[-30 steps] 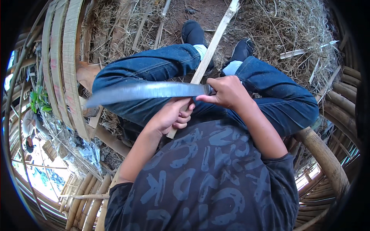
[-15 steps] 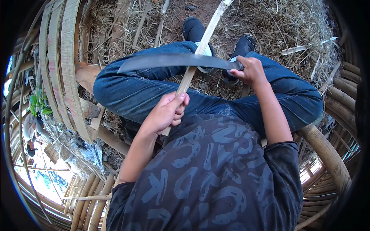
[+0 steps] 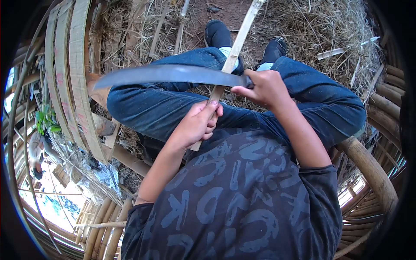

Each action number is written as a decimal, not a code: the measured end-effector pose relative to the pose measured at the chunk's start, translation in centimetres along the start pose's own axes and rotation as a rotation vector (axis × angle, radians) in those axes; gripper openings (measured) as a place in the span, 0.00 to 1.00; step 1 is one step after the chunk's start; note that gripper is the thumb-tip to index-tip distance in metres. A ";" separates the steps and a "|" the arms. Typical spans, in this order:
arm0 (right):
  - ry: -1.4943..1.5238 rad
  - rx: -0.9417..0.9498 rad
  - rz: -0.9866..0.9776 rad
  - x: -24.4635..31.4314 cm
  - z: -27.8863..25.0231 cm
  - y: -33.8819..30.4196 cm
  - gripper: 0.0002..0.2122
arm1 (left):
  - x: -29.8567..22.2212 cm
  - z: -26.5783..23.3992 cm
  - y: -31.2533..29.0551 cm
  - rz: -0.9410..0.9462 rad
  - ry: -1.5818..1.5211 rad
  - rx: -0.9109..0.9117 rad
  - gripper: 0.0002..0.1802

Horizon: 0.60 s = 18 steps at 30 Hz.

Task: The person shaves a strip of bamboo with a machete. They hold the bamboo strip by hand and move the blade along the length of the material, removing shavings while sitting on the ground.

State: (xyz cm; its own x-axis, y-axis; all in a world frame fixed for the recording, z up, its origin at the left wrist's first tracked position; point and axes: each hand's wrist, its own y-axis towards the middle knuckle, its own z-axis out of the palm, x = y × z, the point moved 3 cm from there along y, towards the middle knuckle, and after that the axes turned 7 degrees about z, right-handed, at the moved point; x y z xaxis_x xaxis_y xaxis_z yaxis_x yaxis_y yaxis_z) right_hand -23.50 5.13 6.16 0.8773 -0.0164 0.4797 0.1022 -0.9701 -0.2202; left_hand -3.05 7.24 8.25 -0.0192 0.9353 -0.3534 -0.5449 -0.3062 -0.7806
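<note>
A long, pale strip of split wood or bamboo (image 3: 242, 37) slants up and away from my lap between my feet. My left hand (image 3: 198, 123) is wrapped round its near part, thumb along the top, with a short end sticking out below the fist. Across the strip, just beyond that hand, lies the broad curved blade of a machete (image 3: 160, 75), pointing left over my left knee. My right hand (image 3: 263, 86) is closed round the machete's handle, which the fingers mostly hide. Whether the edge touches the strip I cannot tell.
Several wide flat slats (image 3: 80, 78) stand at the left beside my knee. Dry straw (image 3: 303, 26) covers the ground, with a pale split piece (image 3: 331, 54) at the right. A thick bamboo pole (image 3: 368, 173) is by my right hip. Another person (image 3: 37, 149) is at the far left.
The machete has moved left and nearer to me along the strip, its tip reaching further left. My right hand has moved left with it. My left hand and the strip have shifted slightly right.
</note>
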 end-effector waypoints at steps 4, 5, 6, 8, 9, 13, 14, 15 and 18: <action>-0.018 -0.049 -0.069 -2.3 1.3 0.9 0.31 | 0.2 -0.7 -0.4 0.081 0.084 -0.026 0.15; -0.048 -0.046 -0.052 -3.2 1.6 1.1 0.31 | 0.2 -0.9 -0.5 0.086 0.096 -0.042 0.15; -0.045 -0.046 -0.053 -4.0 1.6 1.3 0.31 | 0.2 -1.2 -0.7 0.092 0.107 -0.058 0.14; -0.089 -0.115 0.071 -6.3 1.4 1.5 0.32 | -0.1 -1.6 -1.6 0.074 0.115 -0.069 0.14; -0.044 -0.105 0.213 -7.7 0.9 1.7 0.32 | -0.2 -1.7 -1.9 0.056 0.123 -0.072 0.14; -0.004 -0.034 0.388 -14.7 -2.0 1.9 0.32 | 0.2 -0.7 -1.9 0.003 0.013 0.026 0.14; -0.004 -0.037 0.382 -13.6 -2.8 2.1 0.32 | 0.3 -0.8 -1.8 0.009 0.013 0.024 0.14; -0.024 -0.055 0.395 -12.2 -3.4 2.2 0.32 | 0.3 -0.9 -1.7 0.017 0.019 0.010 0.14; 0.086 0.008 0.394 -8.5 -3.0 1.7 0.32 | 0.2 -0.8 -0.9 -0.028 -0.035 0.036 0.14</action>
State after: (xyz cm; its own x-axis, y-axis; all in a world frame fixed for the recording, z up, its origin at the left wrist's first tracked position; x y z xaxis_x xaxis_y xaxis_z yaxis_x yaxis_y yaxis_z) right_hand -32.16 2.94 4.25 0.8075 -0.4075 0.4264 -0.2306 -0.8835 -0.4076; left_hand -1.92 7.57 8.51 -0.0323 0.9491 -0.3133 -0.5755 -0.2740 -0.7705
